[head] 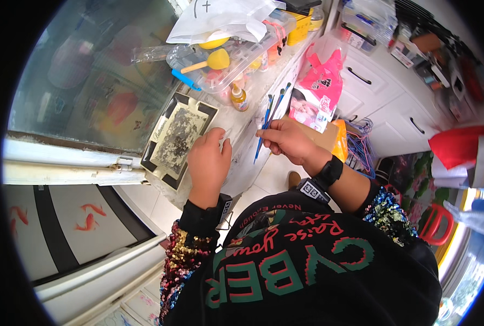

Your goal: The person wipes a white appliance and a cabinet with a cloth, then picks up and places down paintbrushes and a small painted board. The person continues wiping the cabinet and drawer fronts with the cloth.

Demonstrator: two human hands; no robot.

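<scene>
My right hand [289, 140] pinches a few thin paintbrushes [277, 102] with blue handles, their dark tips pointing up and away from me. The brushes are held in the air just off the front of a stone windowsill [236, 134]. My left hand [209, 167] has its fingers bent and the thumb apart, with nothing seen in it. It hovers by the right side of a rectangular cream-and-black tray [174, 138], whose inside is covered with grey, flaky stains. A small bottle of yellow liquid [238, 98] stands beyond the tray on the sill.
A clear plastic bin [242, 67] with a blue latch holds craft items, and a yellow sponge brush [213, 61] lies on it. White paper bag [221, 20] above. A pink plastic bag [325, 69] hangs near white cabinets [372, 89]. The window [83, 89] is at left.
</scene>
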